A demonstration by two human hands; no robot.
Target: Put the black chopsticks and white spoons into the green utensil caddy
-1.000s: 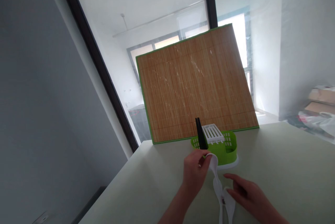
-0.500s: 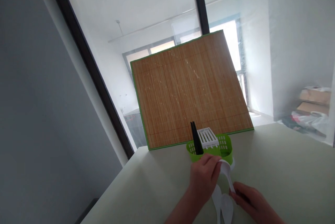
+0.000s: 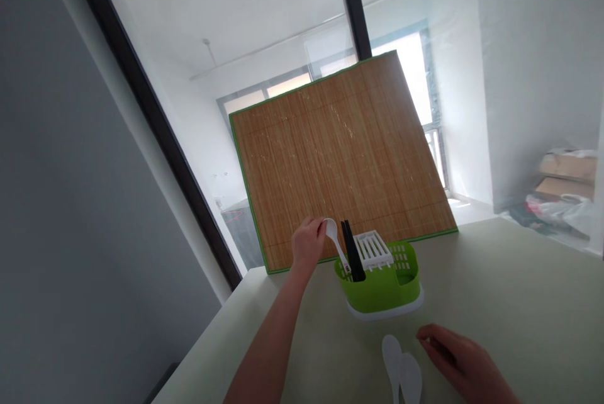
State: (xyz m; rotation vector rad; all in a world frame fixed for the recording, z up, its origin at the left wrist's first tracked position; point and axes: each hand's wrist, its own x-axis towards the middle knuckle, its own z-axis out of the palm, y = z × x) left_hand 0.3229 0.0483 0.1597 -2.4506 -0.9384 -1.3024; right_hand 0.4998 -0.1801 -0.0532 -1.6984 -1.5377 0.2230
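Observation:
My left hand (image 3: pixel 309 243) pinches the bowl end of a white spoon (image 3: pixel 335 238). The spoon slants down, its handle tip inside the left part of a green utensil basket (image 3: pixel 380 294) on a white base. Black chopsticks (image 3: pixel 353 253) lean in the same part, just right of the spoon. A white slatted piece (image 3: pixel 372 248) sits tilted in the basket's middle. Above the table at the lower right, my right hand (image 3: pixel 460 360) has its fingers curled closed with nothing visible in them. Two white spoon-like utensils, a left one (image 3: pixel 391 353) and a right one (image 3: pixel 410 375), lie beside it, partly overlapping.
Behind the basket a bamboo mat (image 3: pixel 340 158) with green edging stands upright against a glass partition. The pale table (image 3: pixel 509 291) runs up to it. Beyond the glass at right are cardboard boxes (image 3: pixel 569 168) and plastic bags.
My left hand has carried the white spoon up and left, its handle now in the basket's left part. My right hand has let go of the handle and stays low at the right.

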